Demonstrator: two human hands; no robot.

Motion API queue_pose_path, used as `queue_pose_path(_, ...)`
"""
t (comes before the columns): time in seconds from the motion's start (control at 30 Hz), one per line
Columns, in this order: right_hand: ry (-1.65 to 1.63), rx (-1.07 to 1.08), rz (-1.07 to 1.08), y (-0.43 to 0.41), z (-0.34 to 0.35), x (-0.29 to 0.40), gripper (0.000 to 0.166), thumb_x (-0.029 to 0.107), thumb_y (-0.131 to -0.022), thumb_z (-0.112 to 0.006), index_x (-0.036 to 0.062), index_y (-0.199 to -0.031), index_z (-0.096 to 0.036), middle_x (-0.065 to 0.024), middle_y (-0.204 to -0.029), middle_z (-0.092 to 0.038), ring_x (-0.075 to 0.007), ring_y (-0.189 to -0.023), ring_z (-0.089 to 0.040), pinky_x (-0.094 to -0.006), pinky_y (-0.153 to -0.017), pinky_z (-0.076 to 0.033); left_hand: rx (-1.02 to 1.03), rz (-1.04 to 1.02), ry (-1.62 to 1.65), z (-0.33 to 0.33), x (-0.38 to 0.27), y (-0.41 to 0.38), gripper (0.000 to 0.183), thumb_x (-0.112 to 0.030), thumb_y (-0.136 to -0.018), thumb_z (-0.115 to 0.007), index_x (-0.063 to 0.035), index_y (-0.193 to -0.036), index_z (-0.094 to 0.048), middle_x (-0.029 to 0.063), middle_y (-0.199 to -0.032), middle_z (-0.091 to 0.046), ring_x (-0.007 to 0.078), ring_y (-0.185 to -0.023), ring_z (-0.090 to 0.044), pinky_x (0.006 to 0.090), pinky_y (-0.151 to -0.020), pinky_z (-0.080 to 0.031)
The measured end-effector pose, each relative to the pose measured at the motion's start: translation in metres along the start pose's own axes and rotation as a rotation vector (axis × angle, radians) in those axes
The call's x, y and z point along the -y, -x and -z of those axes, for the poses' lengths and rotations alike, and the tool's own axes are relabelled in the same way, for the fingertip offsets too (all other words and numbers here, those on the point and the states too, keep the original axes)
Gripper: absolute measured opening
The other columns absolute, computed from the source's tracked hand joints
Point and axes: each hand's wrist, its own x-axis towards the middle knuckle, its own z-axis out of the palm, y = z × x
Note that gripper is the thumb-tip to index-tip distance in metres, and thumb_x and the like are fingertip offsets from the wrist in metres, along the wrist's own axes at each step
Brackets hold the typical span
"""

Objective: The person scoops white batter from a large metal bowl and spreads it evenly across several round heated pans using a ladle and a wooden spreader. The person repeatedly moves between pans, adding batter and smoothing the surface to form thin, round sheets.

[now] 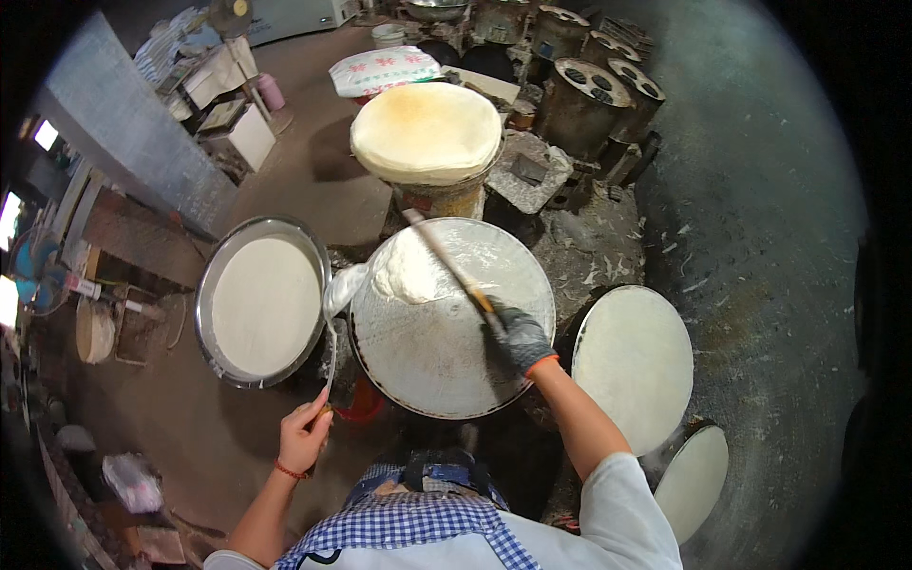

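My bare left hand grips the handle of a ladle. Its batter-coated bowl is at the left rim of a large round griddle, touching or close to a mass of white batter. A grey work glove with an orange cuff covers my right hand. That hand holds a long flat wooden stick slanting over the griddle, its far end past the upper left rim. Smeared batter shines across the griddle's upper half. Left of the griddle stands a steel basin of pale batter.
Beyond the griddle, a stack of round flatbreads rests on a bucket-like stand. Two pale-topped rounds lie at the right, with faint steam nearby. Several rusty cylindrical stoves stand at the back right beside the wall.
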Motion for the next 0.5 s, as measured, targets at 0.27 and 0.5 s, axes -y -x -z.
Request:
queue_pose_path(0.27,-0.302,0.226,-0.202,0.018,0.026,0.001,0.044,0.035,-0.093,-0.047,0.0088,-0.128,-0.055,-0.0229,-0.122,-0.056,-0.0346,-0.114,-0.053,-0.0413,-0.098,-0.04,-0.001,0.186,0.345,-0.003,-0.025,0.039,0.044,-0.002,-0.092,-0.053,-0.0101,-0.136,-0.048,0.0069,-0.081,-0.06,0.0078,-0.055,-0.052,0.0213,-0.046,-0.044)
queue_pose_path(0.5,-0.141,0.376,0.128,0.027,0.007,0.014,0.045,0.038,-0.092,-0.051,0.0082,-0.125,-0.056,-0.02,-0.115,-0.061,-0.0362,-0.104,-0.059,-0.0403,-0.093,-0.045,-0.077,0.205,0.439,-0.016,-0.023,0.058,0.044,-0.004,-0.093,-0.053,-0.0066,-0.137,-0.046,0.008,-0.08,-0.06,0.0093,-0.054,-0.053,0.0221,-0.045,-0.045)
